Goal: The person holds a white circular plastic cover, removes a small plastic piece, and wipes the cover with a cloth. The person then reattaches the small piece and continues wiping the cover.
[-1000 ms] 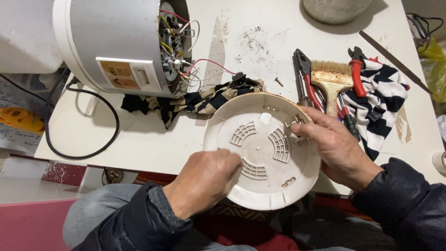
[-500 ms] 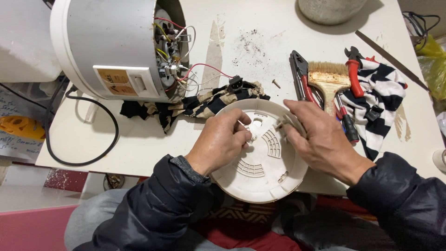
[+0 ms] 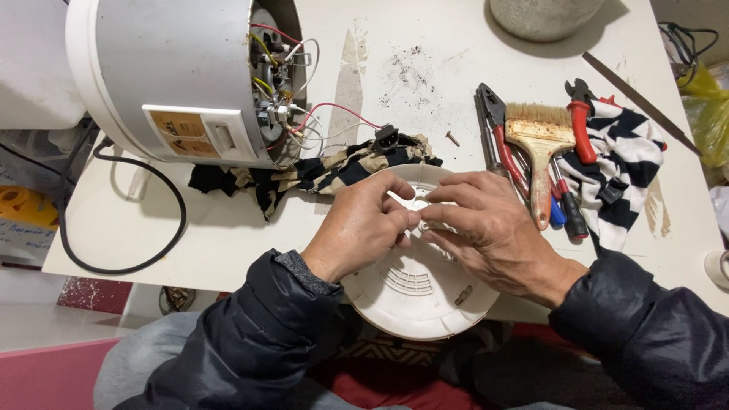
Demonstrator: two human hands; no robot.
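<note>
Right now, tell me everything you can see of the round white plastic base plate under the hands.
The round white base plate looks like moulded plastic, a shallow disc with a raised rim, slatted vent grilles and a small slot near its right edge. It lies flat, underside up, at the near edge of the white table, overhanging toward the person's lap. The left hand and the right hand both rest on its far half, fingertips meeting over a small white part there. Its far rim touches or nearly touches the dark patterned cloth.

Head-worn view, looking steeply down, close over table (image 3: 228, 235)
</note>
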